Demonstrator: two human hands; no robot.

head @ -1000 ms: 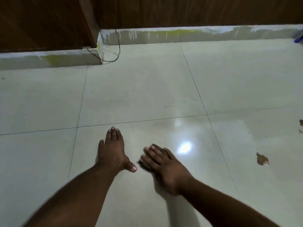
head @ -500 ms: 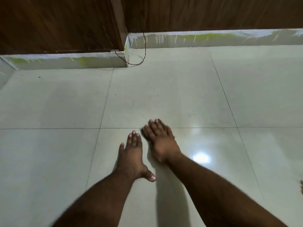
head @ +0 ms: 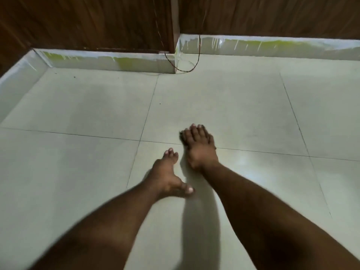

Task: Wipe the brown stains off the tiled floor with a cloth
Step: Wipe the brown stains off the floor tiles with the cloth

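My right hand (head: 198,147) lies flat on the pale tiled floor (head: 243,106), fingers straight, across a tile joint. A sliver of dark cloth (head: 181,135) shows under its fingertips on the left side; the hand covers the rest of it. My left hand (head: 167,174) rests flat on the floor just behind and to the left, thumb spread out and holding nothing. No brown stain is in view.
A white skirting (head: 109,60) with yellow-green smears runs along the back and steps at a corner. Dark wood panelling (head: 87,22) stands above it. A thin wire (head: 194,65) loops onto the floor at that corner. A left wall skirting (head: 15,78) borders the floor.
My right hand has slid the cloth forward and left, past my left hand and over the tile joint. The view has swung left, so the brown stains at the right have left the frame.
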